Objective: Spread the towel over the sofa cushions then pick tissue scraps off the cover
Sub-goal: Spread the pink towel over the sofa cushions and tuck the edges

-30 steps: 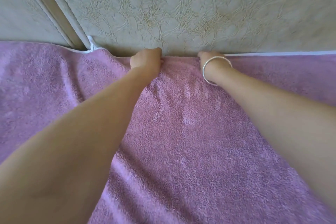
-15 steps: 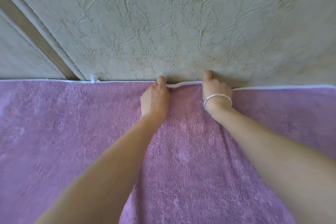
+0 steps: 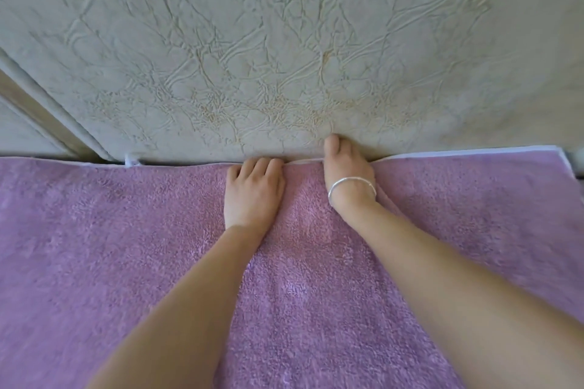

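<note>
1. Since the purple towel (image 3: 158, 262) already lies flat across the sofa seat, its white-trimmed far edge at the foot of the backrest (image 3: 284, 41), the spreading looks nearly done.
2. At that edge the left hand (image 3: 252, 193) rests palm down, fingers curled loosely onto the trim, pinching nothing that I can make out.
3. Just beside it, the right hand (image 3: 346, 167), a bracelet (image 3: 352, 183) on its wrist, presses into the crease; whether it grips the edge I cannot tell.
4. No tissue scraps show, so picking is still left.
5. Creased, worn, pale covering clads the backrest, with a seam (image 3: 41, 114) at left; nothing more of the room shows.
</note>
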{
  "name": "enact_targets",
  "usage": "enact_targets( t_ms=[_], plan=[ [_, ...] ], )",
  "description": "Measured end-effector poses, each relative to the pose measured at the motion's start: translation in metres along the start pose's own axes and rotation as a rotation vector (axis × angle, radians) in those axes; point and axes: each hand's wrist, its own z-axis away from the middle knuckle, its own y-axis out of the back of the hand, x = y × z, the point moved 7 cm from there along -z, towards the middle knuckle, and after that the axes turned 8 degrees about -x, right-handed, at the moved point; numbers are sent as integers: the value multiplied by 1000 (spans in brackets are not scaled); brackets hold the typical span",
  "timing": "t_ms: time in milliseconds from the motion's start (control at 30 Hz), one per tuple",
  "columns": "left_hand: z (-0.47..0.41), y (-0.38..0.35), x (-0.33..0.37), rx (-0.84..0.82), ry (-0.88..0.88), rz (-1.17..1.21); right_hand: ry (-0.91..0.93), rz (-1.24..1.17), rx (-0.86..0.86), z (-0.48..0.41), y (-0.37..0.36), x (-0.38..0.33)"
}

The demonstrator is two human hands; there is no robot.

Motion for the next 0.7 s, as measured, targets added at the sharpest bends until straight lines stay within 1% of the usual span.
enact_targets(
  t_ms=[33, 100, 133, 200, 267, 333, 367, 433, 533, 633, 700],
  plan=[
    [1, 1, 0, 14, -9, -7, 81, -53, -20, -3, -6, -4],
    [2, 2, 1, 13, -26, -20, 110, -166, -136, -2, -7, 0],
    [3, 1, 2, -14, -30, -25, 130, -180, -165, 1, -5, 3],
    [4, -1, 5, -125, 6, -14, 159, -184, -182, 9, -1, 15],
    [3, -3, 6, -210, 52, -49, 119, -185, -121, 18, 3, 41],
    [7, 4, 13, -228, 55, -91, 26, -173, -71, 26, 6, 77],
    [10, 8, 20, -225, 41, -89, -21, -160, -72, 30, 6, 95],
    [12, 19, 47, -194, -36, -61, -80, -141, -100, 31, 7, 133],
    [0, 24, 99, -191, -130, -48, -78, -79, -152, 15, 5, 167],
    [-28, 16, 152, -280, -139, -49, 4, -88, -237, -3, -3, 182],
    [-43, 3, 170, -331, -90, -30, 54, -95, -264, -11, -11, 183]
  ],
)
